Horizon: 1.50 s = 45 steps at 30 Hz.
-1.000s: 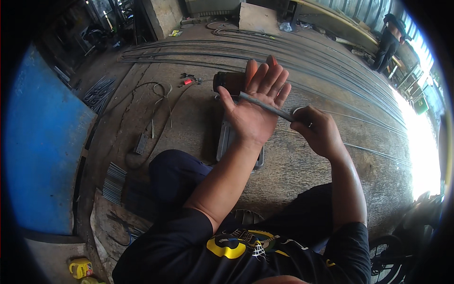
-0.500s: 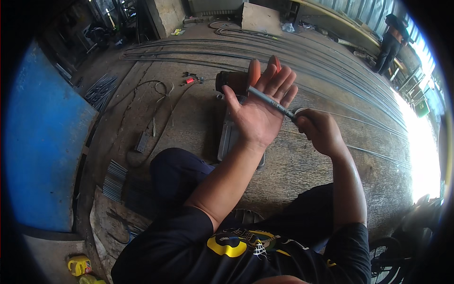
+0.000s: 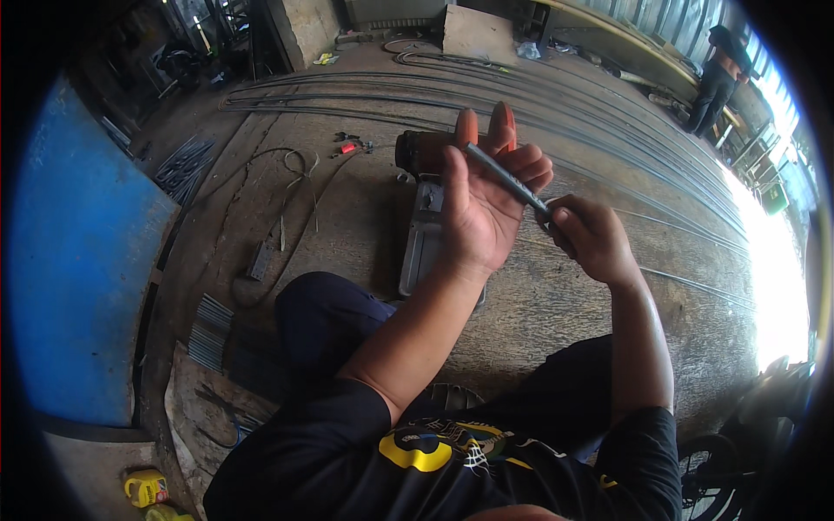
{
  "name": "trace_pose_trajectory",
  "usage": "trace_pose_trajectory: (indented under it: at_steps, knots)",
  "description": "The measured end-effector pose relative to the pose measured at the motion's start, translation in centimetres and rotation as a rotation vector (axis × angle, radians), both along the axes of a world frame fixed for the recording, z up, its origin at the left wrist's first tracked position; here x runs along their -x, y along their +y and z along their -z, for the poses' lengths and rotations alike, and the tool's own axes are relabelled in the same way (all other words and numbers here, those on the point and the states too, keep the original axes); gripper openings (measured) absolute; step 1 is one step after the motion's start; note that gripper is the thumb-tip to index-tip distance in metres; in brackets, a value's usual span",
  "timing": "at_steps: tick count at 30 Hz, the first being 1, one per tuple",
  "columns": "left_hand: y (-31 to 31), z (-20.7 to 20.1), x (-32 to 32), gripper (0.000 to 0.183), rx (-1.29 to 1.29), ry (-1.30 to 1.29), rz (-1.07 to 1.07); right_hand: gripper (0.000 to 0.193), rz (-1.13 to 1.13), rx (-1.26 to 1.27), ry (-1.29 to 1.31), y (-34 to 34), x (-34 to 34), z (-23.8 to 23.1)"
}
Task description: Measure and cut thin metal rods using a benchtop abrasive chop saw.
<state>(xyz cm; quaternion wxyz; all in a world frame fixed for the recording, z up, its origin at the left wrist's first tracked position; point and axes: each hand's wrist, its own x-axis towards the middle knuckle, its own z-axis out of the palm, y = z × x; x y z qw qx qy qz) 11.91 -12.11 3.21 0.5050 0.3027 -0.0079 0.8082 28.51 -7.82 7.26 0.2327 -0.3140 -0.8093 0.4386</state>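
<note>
My right hand [image 3: 587, 239] is closed around the lower end of a slim grey rod [image 3: 508, 178], which looks like a marker and has dark print along it. The rod's upper end slants up and left, over my left hand [image 3: 486, 208]. That hand is palm up, with the thumb apart and the fingers half curled; whether the rod touches the palm I cannot tell. Just behind the fingers stands a power tool with a dark motor housing [image 3: 421, 151], orange parts [image 3: 466, 128] and a grey metal base [image 3: 420, 247], partly hidden by my left hand and forearm.
Long thin metal bars [image 3: 347, 95] stretch across the floor beyond the machine. A cable [image 3: 300, 247] loops at the left, near a blue panel [image 3: 78, 260]. Short rods [image 3: 210, 332] lie beside my left knee. Another person [image 3: 719, 80] stands far right. A yellow bottle [image 3: 146, 488] sits lower left.
The fingers of my left hand have curled inward from a flat, spread palm, and its thumb has come closer to the rod. The rod tilts a little more steeply; my right hand keeps its grip.
</note>
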Motion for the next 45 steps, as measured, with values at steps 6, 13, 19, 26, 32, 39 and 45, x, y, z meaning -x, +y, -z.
trace_pose_trajectory:
  at_steps: [6, 13, 19, 26, 32, 39, 45]
  knots:
    - [0.2, 0.2, -0.9, 0.049, -0.039, 0.108, -0.142, 0.024, 0.006, -0.006, 0.008, 0.3, -0.2, 0.2]
    - [0.5, 1.3, -1.0, 0.058, -0.054, 0.199, -0.075, 0.024, 0.047, 0.038, 0.063, 0.4, -0.3, 0.4]
    - [1.0, 1.9, 0.3, 0.061, -0.014, 0.213, -0.067, 0.022, 0.022, 0.016, -0.028, 0.7, -0.5, 0.3]
    - [0.0, 0.1, 1.3, 0.090, -0.075, -0.255, 0.140, 0.017, -0.068, -0.151, 0.016, 0.8, -0.1, 1.1]
    - [-0.3, -0.7, 1.6, 0.093, -0.066, -0.279, 0.117, 0.016, -0.021, -0.335, 0.025, 0.5, 0.2, 1.3]
    - [-0.3, -0.6, 0.9, 0.094, -0.019, -0.285, 0.142, 0.019, -0.051, -0.404, 0.124, 0.5, 0.7, 1.4]
    - [-0.3, -0.5, 1.0, 0.094, 0.011, -0.297, 0.143, 0.019, -0.044, -0.423, 0.095, 0.5, 0.6, 1.5]
